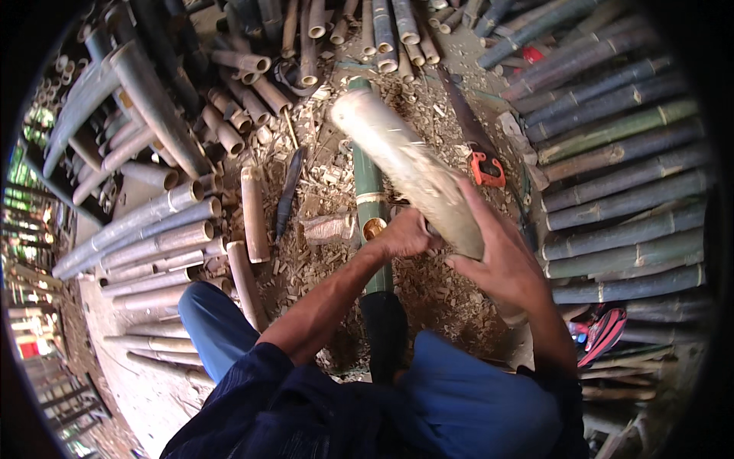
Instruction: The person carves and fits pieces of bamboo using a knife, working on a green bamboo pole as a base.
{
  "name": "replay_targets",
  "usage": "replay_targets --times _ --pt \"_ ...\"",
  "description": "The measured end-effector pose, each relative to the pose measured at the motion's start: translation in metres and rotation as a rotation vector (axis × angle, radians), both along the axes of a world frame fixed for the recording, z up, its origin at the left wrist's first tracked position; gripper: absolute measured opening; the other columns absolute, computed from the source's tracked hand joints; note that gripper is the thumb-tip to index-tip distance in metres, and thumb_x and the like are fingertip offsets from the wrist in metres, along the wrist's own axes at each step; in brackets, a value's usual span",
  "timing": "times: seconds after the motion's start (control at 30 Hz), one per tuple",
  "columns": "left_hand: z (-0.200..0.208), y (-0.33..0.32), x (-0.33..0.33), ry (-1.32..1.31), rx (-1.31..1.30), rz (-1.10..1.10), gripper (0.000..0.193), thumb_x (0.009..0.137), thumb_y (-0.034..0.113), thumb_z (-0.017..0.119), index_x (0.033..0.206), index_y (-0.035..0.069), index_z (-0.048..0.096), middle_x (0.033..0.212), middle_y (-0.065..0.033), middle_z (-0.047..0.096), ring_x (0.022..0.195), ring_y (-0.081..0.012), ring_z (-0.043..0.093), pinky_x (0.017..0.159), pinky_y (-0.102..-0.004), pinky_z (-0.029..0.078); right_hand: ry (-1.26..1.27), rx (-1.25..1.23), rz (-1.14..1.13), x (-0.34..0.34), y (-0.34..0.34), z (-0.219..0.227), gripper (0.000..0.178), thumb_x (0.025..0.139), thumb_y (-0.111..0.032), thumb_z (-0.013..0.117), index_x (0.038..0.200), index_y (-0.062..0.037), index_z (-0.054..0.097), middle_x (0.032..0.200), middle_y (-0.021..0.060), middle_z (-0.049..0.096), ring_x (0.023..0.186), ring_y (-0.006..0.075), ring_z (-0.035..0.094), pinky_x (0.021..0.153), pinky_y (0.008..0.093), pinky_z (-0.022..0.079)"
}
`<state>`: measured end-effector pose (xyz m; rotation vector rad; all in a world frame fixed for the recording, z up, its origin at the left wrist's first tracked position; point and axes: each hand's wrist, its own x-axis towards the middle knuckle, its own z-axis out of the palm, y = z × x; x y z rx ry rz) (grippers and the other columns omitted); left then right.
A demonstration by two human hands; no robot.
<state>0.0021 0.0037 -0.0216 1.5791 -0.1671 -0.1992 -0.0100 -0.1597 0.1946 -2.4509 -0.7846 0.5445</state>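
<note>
A thick pale bamboo section, blurred along its length, slants from upper left down toward me. My right hand grips its near end, thumb on the near side and fingers along the right side. My left hand is closed in a fist beside the section's lower left side; whatever it may hold is hidden. Below both hands a green bamboo pole runs away from me, with a round cut opening near my left wrist. My bent legs are on either side of the pole.
Wood chips cover the ground. A saw with an orange handle lies right; a dark slim tool lies left. Bamboo poles line the right side, and cut tubes are stacked left. A red and black bag sits lower right.
</note>
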Motion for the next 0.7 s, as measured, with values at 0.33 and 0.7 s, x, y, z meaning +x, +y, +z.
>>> replay_targets --times 0.33,0.7 --pt "0.037 0.010 0.071 0.230 0.205 -0.285 0.020 0.085 0.025 0.079 0.087 0.007 0.072 0.087 -0.0041 0.072 0.072 -0.0114 0.062 0.066 -0.0301 0.051 0.216 0.434 -0.599 -0.087 -0.123 -0.091 0.109 0.076 -0.010 0.078 0.163 -0.0004 0.013 0.161 0.0280 0.032 0.149 0.0342 0.035 0.122 0.0422 0.028" --pt "0.006 0.020 0.070 0.361 0.178 -0.316 0.031 0.080 0.018 0.074 0.104 0.001 0.062 0.089 -0.0089 0.072 0.065 -0.0121 0.059 0.050 -0.0266 0.049 -0.071 0.467 -0.470 -0.048 -0.065 -0.099 0.108 0.078 -0.012 0.078 0.163 -0.0026 0.013 0.155 0.0313 0.041 0.140 0.0410 0.048 0.117 0.0441 0.038"
